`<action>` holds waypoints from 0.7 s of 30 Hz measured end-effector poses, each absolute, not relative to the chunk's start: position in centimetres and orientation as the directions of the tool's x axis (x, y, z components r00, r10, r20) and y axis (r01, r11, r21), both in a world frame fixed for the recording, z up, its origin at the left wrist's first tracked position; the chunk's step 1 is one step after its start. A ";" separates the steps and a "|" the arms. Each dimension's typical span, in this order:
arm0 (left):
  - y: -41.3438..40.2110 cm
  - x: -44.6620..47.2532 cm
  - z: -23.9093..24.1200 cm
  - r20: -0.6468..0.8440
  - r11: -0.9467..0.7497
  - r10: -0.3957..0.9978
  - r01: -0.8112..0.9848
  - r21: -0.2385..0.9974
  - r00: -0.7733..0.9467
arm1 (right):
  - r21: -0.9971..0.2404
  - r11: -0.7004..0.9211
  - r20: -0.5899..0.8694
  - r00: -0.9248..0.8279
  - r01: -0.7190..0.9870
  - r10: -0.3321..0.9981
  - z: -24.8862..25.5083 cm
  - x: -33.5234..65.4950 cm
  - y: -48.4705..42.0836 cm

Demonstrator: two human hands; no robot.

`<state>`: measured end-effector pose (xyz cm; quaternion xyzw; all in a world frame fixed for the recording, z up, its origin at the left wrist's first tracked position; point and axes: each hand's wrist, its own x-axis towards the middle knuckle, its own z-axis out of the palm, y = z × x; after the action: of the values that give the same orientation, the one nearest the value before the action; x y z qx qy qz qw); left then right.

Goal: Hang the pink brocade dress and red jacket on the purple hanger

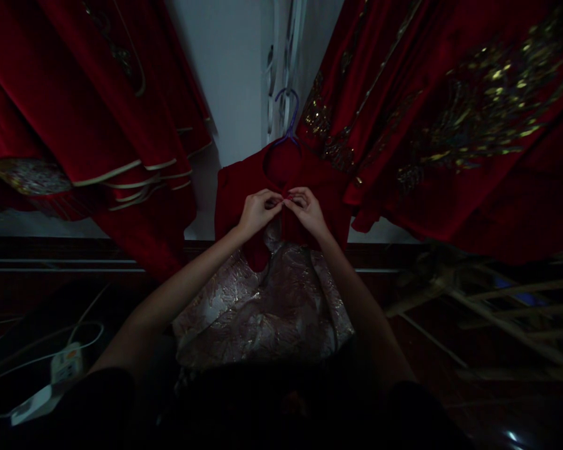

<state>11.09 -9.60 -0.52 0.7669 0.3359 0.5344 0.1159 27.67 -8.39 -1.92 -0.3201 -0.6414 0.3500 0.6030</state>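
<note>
On the red garment (234, 187) (hanging) — left hand (258, 213) and right hand (308, 210) both pinch.

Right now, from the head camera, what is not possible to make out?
All in the head view:
Which bit of the red garment the left hand and right hand pinch: hands cover it.
Ends of the purple hanger: the garment hides them.
Full shape of the slatted frame: blurred, cut by the right edge.

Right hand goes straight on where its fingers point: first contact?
Likely the left hand, nearly fingertip to fingertip with the right hand at the neckline of the red garment. Depth is unclear in the dim view; cloth could come first.
</note>
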 end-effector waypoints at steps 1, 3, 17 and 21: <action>-9.6 11.0 -0.6 0.741 -0.749 0.639 0.383 0.540 0.205 | -0.839 0.545 0.544 -0.078 -0.015 0.836 -1.9 27.7 -8.4; -9.5 11.0 -0.7 0.740 -0.754 0.637 0.372 0.541 0.214 | -0.846 0.534 0.532 -0.093 -0.009 0.841 -1.9 27.9 -8.5; -9.4 10.8 -0.2 0.700 -0.725 0.676 0.371 0.580 0.228 | -0.899 0.438 0.438 -0.026 -0.005 0.899 -1.9 27.5 -8.0; -9.3 10.9 -0.3 0.701 -0.727 0.676 0.359 0.585 0.226 | -0.915 0.403 0.404 -0.024 -0.030 0.915 -1.8 27.4 -8.0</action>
<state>10.87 -9.28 -0.31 0.7681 0.3368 0.5231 0.1517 27.42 -7.96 -1.78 -0.3727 -0.5935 0.3996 0.5909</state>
